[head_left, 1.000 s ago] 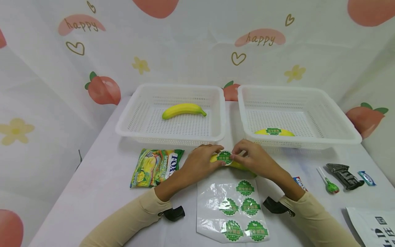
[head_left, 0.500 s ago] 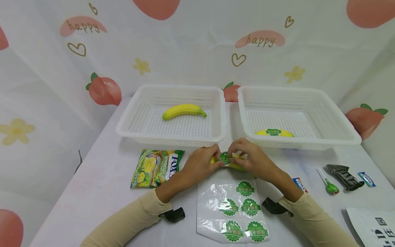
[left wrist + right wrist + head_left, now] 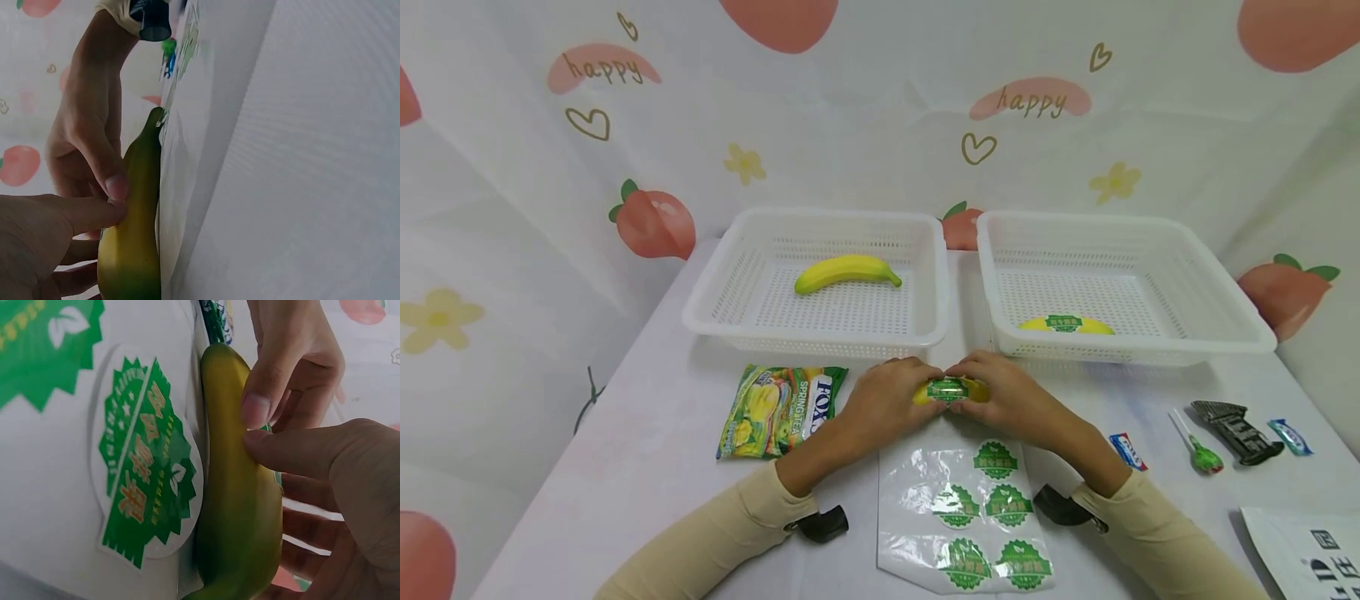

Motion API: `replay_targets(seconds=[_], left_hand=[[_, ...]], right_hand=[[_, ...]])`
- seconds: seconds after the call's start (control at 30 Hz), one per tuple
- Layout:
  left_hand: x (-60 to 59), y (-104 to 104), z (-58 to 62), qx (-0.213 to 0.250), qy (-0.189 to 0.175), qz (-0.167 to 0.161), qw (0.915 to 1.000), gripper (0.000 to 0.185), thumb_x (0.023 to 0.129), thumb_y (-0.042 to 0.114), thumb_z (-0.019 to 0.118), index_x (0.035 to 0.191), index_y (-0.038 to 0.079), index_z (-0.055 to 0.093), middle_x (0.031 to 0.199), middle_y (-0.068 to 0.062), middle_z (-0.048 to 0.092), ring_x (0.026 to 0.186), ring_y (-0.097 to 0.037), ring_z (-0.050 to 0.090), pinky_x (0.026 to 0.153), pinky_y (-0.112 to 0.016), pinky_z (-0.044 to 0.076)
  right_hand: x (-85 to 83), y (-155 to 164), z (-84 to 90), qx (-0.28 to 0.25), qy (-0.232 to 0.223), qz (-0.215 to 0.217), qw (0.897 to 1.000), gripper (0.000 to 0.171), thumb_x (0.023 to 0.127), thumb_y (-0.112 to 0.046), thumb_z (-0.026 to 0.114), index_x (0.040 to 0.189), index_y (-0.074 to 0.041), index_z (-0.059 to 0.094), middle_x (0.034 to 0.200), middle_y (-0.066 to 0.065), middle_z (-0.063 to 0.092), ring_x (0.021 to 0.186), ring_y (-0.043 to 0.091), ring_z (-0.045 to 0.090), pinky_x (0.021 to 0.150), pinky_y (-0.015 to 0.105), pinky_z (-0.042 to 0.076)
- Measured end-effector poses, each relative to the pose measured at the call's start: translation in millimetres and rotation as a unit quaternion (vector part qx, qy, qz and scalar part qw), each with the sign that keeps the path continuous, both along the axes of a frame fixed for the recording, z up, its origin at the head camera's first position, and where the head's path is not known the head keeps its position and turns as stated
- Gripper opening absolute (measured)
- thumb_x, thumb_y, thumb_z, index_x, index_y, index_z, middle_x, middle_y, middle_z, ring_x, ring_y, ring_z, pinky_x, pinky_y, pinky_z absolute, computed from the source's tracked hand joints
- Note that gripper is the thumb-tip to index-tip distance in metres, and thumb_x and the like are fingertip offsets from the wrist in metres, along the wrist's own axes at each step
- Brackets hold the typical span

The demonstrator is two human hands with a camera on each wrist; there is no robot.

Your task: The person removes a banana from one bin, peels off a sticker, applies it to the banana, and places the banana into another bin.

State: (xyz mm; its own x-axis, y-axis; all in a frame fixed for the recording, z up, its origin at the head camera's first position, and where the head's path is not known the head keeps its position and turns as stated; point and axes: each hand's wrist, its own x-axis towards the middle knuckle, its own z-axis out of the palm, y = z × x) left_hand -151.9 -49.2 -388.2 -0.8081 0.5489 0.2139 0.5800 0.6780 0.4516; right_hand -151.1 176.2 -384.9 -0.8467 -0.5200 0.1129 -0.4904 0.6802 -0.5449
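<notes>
Between your two hands, at the far end of the sticker sheet (image 3: 906, 517), lies the yellow banana (image 3: 240, 487); its green sticker (image 3: 947, 389) shows across the middle. Your left hand (image 3: 883, 398) pinches one side of the fruit, thumb on the near face and fingers behind; your right hand (image 3: 1011, 402) grips the other side in the same way; the thumbs come together near the sticker's lower edge.

Half a second ago your right fingers were raised and bunched over the sticker's right part; now they lie lower, round the peel, and more of the label shows; this suggests that it is on the fruit and its edges are being smoothed.

Left of your hands lies the candy bag (image 3: 778, 412); to the right lie a small wrapper (image 3: 1127, 451), a lollipop (image 3: 1206, 458) and a black wrapper (image 3: 1240, 433); beyond, the left basket (image 3: 820, 341) holds an unlabelled banana (image 3: 847, 273), and the right basket (image 3: 1150, 342) a labelled banana (image 3: 1097, 327).
</notes>
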Motion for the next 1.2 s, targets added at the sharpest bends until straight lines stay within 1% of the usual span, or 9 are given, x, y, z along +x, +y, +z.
replay_targets(seconds=[0.13,0.23,0.33,0.5,0.63,0.83,1.0,1.1,1.2], left_hand=[[0.1,0.5,-1.8,-0.021,0.014,-0.001,0.9997,0.04,0.094,0.034,0.081,0.126,0.011,0.076,0.115,-0.003,0.076,0.098,-0.018,0.07,0.081,-0.038,0.056],[-0.4,0.8,-1.4,-0.026,0.014,-0.001,0.9996,0.037,0.094,0.034,0.081,0.124,0.012,0.078,0.113,-0.001,0.076,0.095,-0.017,0.069,0.079,-0.036,0.055],[-0.4,0.6,0.3,-0.026,0.014,-0.005,0.9995,0.035,0.093,0.033,0.082,0.121,0.012,0.078,0.108,0.0,0.076,0.089,-0.015,0.067,0.075,-0.034,0.053],[-0.1,-0.4,1.4,-0.023,0.013,-0.009,0.9996,0.033,0.091,0.03,0.083,0.118,0.012,0.078,0.103,0.001,0.076,0.084,-0.013,0.064,0.072,-0.03,0.051],[-0.6,-1.2,1.8,-0.018,-0.004,-0.005,0.9998,0.033,0.091,0.03,0.083,0.118,0.012,0.077,0.1,0.003,0.076,0.081,-0.012,0.062,0.069,-0.028,0.048],[0.1,-0.9,2.7,-0.022,-0.038,-0.003,0.999,0.035,0.091,0.03,0.082,0.12,0.014,0.073,0.102,0.003,0.073,0.084,-0.012,0.061,0.071,-0.029,0.049],[1.7,-0.3,3.7,-0.048,-0.018,-0.012,0.9986,0.038,0.092,0.035,0.081,0.125,0.015,0.075,0.108,0.001,0.074,0.089,-0.013,0.064,0.074,-0.031,0.051],[1.4,-0.3,4.0,-0.045,-0.014,-0.012,0.9988,0.035,0.091,0.034,0.083,0.119,0.015,0.078,0.104,0.003,0.074,0.085,-0.012,0.063,0.07,-0.028,0.05],[1.5,-0.3,4.8,-0.031,-0.023,-0.008,0.9992,0.031,0.09,0.032,0.085,0.114,0.014,0.079,0.097,0.004,0.074,0.08,-0.01,0.06,0.067,-0.026,0.048]], right_hand=[[3.0,-2.5,0.0,0.013,0.026,0.003,1.0,0.048,0.089,-0.02,0.088,0.132,-0.012,0.07,0.12,-0.001,0.07,0.104,0.017,0.064,0.092,0.044,0.056],[4.3,-3.3,0.8,0.03,0.044,0.004,0.999,0.042,0.089,-0.024,0.089,0.126,-0.013,0.073,0.114,-0.003,0.069,0.099,0.014,0.063,0.088,0.04,0.056],[4.7,-2.8,1.8,0.038,0.051,0.005,0.998,0.035,0.089,-0.025,0.088,0.119,-0.01,0.076,0.109,-0.003,0.068,0.096,0.012,0.063,0.085,0.038,0.056],[4.9,0.0,4.9,0.038,0.047,0.013,0.998,0.029,0.091,-0.025,0.087,0.113,-0.009,0.078,0.105,-0.005,0.068,0.092,0.01,0.06,0.079,0.033,0.054],[4.7,1.7,6.4,0.032,0.043,0.015,0.998,0.025,0.089,-0.023,0.088,0.108,-0.009,0.078,0.103,-0.005,0.068,0.089,0.01,0.058,0.075,0.029,0.051],[6.1,1.4,5.4,0.043,0.03,0.011,0.999,0.029,0.09,-0.026,0.087,0.112,-0.01,0.076,0.104,-0.004,0.069,0.091,0.011,0.06,0.08,0.032,0.055],[6.8,-0.4,5.6,0.051,0.035,0.02,0.998,0.034,0.093,-0.03,0.085,0.117,-0.009,0.076,0.11,-0.003,0.071,0.095,0.011,0.063,0.084,0.035,0.057],[6.0,0.6,7.3,0.05,0.036,0.036,0.997,0.031,0.094,-0.029,0.083,0.115,-0.008,0.076,0.109,-0.003,0.07,0.092,0.01,0.061,0.08,0.031,0.055],[5.0,3.6,9.2,0.045,0.03,0.049,0.997,0.027,0.093,-0.026,0.084,0.113,-0.009,0.077,0.106,-0.004,0.069,0.089,0.01,0.058,0.075,0.027,0.051]])
